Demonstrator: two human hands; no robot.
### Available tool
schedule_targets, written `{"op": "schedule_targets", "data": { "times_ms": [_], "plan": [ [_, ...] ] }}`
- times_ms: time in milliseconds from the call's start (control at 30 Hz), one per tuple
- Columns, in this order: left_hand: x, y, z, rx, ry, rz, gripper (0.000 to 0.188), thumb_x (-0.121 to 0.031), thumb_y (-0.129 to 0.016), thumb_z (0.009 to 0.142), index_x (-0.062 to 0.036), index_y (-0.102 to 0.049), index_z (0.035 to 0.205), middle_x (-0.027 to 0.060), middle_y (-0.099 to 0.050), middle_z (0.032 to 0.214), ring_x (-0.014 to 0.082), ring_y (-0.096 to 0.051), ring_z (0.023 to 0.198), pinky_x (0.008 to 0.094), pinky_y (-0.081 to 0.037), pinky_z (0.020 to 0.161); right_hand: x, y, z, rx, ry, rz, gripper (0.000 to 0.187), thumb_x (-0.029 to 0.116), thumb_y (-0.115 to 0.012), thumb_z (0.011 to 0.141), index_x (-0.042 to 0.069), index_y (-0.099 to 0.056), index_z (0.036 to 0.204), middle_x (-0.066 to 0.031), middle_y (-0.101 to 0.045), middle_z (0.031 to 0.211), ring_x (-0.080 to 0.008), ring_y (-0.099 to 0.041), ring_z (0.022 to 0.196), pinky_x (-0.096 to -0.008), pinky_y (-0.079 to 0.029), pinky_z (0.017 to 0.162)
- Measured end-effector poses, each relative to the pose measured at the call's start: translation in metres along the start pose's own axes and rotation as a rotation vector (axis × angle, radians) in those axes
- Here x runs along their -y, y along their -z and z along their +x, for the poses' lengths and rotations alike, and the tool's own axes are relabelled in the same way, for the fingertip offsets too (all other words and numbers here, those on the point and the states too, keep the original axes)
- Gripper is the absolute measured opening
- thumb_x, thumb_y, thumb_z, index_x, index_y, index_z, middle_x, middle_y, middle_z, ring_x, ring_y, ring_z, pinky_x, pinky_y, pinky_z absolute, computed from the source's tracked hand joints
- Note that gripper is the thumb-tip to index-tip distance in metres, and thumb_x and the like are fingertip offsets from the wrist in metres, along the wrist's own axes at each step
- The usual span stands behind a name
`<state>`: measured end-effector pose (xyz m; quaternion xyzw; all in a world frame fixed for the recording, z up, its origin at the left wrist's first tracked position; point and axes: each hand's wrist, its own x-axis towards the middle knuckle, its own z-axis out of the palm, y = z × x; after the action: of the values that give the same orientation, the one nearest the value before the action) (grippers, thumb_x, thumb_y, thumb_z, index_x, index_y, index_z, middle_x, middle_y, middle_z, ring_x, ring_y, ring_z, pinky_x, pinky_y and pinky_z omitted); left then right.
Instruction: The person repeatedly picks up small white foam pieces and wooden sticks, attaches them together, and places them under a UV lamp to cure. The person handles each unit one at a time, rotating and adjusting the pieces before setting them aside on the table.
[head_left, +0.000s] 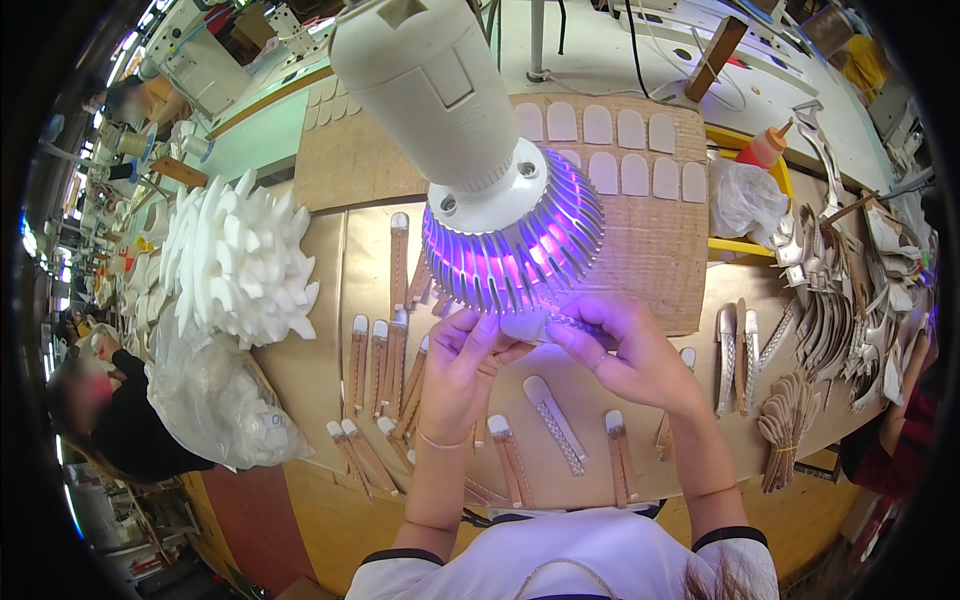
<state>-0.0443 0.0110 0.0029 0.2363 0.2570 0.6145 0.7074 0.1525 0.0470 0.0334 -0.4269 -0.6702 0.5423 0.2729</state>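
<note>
Just under a purple-lit lamp (515,230), both my hands are closed on one small work piece. My left hand (462,365) pinches the edge of a pale, round-ended tab (524,324) between thumb and fingers. From the tab's other side runs a braided strap (574,322), gripped by the thumb and fingers of my right hand (635,350). How tab and strap join is hard to make out in the glare. Below my hands a silver braided strap (555,425) lies on the tan table, between pairs of brown straps with white tips (510,460).
Behind the lamp lies a cardboard sheet (655,230) with rows of white round-ended pieces. White foam shapes (235,260) and a plastic bag (225,400) are piled at left. To the right are bundled straps (788,425), hanging straps and a red bottle (763,150). Other people sit nearby.
</note>
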Motion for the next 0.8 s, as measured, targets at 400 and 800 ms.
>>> {"op": "schedule_targets", "data": {
  "times_ms": [400, 800],
  "plan": [
    [0.018, -0.005, 0.006, -0.361, -0.099, 0.149, 0.015, -0.009, -0.056, 0.096, -0.0003, -0.057, 0.108, 0.0050, -0.065, 0.090, 0.0116, -0.065, 0.079, 0.0251, -0.055, 0.069, 0.006, -0.001, -0.006, 0.026, 0.186, -0.044, 0.020, 0.019, -0.064, 0.090, 0.000, -0.066, 0.097, -0.0118, -0.061, 0.069, -0.0221, -0.058, 0.059, -0.0334, -0.045, 0.057],
    [0.014, -0.025, 0.002, -0.358, -0.325, 0.503, 0.019, -0.009, -0.057, 0.095, 0.0037, -0.055, 0.109, 0.0114, -0.068, 0.092, 0.0173, -0.069, 0.081, 0.0307, -0.060, 0.074, 0.011, 0.002, -0.001, -0.083, 0.046, -0.145, 0.018, 0.013, -0.062, 0.092, -0.003, -0.066, 0.099, -0.0100, -0.064, 0.079, -0.0152, -0.060, 0.066, -0.0277, -0.050, 0.061]
  ]
}}
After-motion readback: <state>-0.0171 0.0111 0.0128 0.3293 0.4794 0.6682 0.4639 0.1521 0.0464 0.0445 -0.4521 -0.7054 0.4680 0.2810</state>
